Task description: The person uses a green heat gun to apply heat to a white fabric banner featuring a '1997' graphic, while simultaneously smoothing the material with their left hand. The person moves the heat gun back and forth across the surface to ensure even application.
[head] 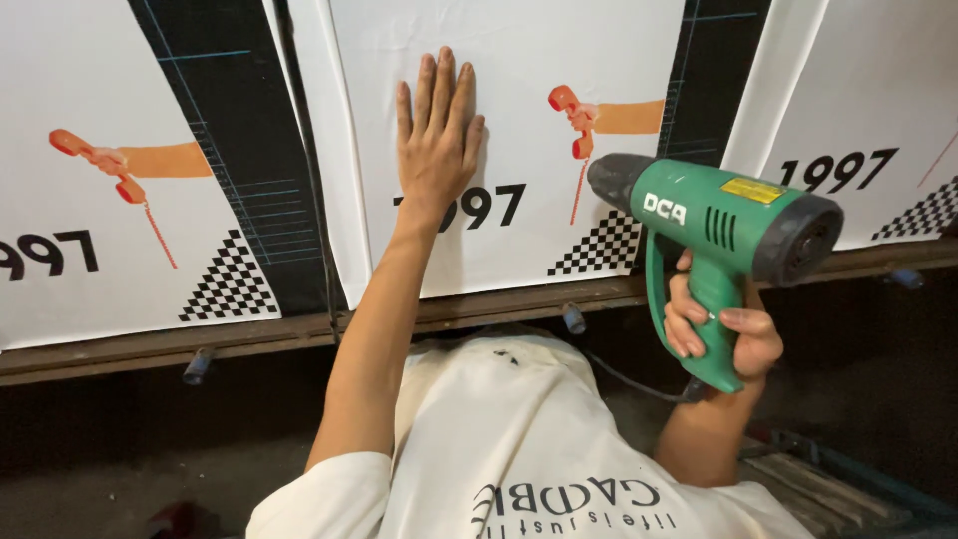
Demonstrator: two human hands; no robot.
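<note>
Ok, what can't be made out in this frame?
- Heat gun nozzle tip: head view, dark against the black stripe; touching or clear of the poster can't be told.
- Print under the left hand: covered by the palm.
- Cord end: lost in the dark below.
- Trigger: covered by the right hand.

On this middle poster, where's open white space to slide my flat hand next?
Bare white lies above and right of the left hand, up to the printed orange phone handset, and left of it toward the poster's edge. It is crowded lower right: black numerals, checkered pattern, and the green heat gun held by the right hand.
</note>
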